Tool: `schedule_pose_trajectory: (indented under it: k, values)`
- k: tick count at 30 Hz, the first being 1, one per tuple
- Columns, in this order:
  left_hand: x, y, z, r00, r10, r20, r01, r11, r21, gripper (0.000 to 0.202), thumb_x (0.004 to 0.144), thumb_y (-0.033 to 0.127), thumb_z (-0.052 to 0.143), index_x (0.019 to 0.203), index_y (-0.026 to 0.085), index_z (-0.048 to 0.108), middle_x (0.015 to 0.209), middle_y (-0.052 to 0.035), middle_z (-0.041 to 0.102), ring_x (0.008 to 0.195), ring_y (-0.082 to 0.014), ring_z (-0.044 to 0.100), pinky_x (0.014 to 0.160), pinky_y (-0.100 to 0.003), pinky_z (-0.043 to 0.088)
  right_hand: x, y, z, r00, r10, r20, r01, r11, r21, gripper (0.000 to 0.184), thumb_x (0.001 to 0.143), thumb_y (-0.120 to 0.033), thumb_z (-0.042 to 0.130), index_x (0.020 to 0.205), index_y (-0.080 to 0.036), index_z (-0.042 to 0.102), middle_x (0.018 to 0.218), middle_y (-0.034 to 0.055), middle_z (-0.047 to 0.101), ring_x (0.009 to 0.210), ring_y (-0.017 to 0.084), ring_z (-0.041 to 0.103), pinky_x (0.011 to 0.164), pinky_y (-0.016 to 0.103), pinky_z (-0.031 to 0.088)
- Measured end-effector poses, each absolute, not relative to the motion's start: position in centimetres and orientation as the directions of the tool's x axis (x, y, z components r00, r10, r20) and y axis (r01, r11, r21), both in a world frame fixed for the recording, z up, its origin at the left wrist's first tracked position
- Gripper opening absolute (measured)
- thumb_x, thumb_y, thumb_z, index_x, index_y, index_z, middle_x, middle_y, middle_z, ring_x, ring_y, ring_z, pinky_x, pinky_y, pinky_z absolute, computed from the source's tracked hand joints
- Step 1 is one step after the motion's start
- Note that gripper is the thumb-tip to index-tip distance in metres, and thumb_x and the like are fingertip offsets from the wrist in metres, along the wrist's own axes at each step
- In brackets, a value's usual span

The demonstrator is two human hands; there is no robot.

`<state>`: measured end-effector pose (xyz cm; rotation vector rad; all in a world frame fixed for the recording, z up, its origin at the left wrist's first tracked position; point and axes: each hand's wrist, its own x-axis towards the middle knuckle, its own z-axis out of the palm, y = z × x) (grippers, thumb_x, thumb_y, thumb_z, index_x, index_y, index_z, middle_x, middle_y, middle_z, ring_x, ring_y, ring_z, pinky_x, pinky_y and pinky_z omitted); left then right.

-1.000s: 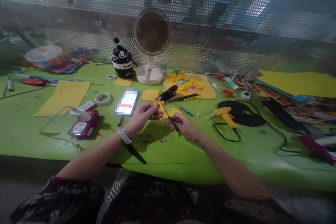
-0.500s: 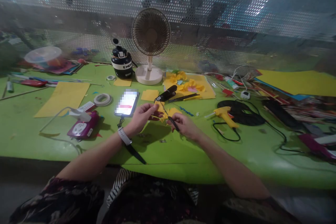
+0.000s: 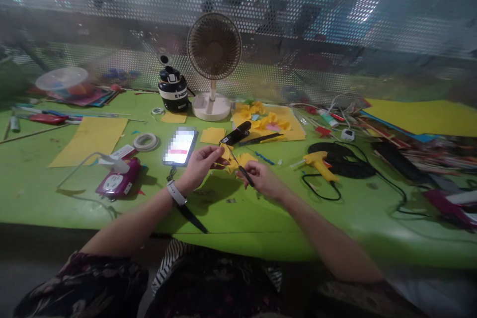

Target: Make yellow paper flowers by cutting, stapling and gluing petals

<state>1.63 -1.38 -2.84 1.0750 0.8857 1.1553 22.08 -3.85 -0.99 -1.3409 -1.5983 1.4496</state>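
My left hand [image 3: 203,165] is closed in a pinch on a small piece of yellow paper [image 3: 226,151]. Scissors with black handles [image 3: 246,176] are in my right hand [image 3: 265,180], its fingers wrapped round the loops. The blades point up and left, at the edge of the yellow paper. Below and behind the hands lie more yellow paper pieces [image 3: 244,160] on the green table. A black stapler [image 3: 237,133] rests just beyond my fingertips. To the left of my left hand lies a phone [image 3: 180,146] with a lit screen.
A white fan [image 3: 211,107] and a dark bottle [image 3: 173,90] stand at the back. Yellow paper flowers [image 3: 274,121] lie behind the stapler. At right is a yellow glue gun [image 3: 321,165] with its cord; at left, a purple power socket [image 3: 118,179] and a tape roll [image 3: 145,141].
The yellow paper in my left hand has turned slightly against the scissor blades. Both hands stay in nearly the same place, and the rest of the table looks unchanged.
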Motion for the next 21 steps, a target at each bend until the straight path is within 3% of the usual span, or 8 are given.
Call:
schedule_pose_trajectory:
  k: [21]
  values:
    - [1.41,-1.15,-2.95,0.237,0.971,0.014,-0.209,0.037,0.977,0.038,0.079,0.05,0.077,0.09,0.014,0.069,0.082,-0.0025,0.07,0.07,-0.0129,0.069,0.066,-0.026,0.06,22.24,-3.82,-1.06,-0.34,0.923,-0.181,0.285,-0.082,-0.955,0.054,0.061,-0.065,0.082,0.069,-0.021,0.052,0.059,-0.002,0.056,0.055,0.014,0.053,0.052,0.028,0.04]
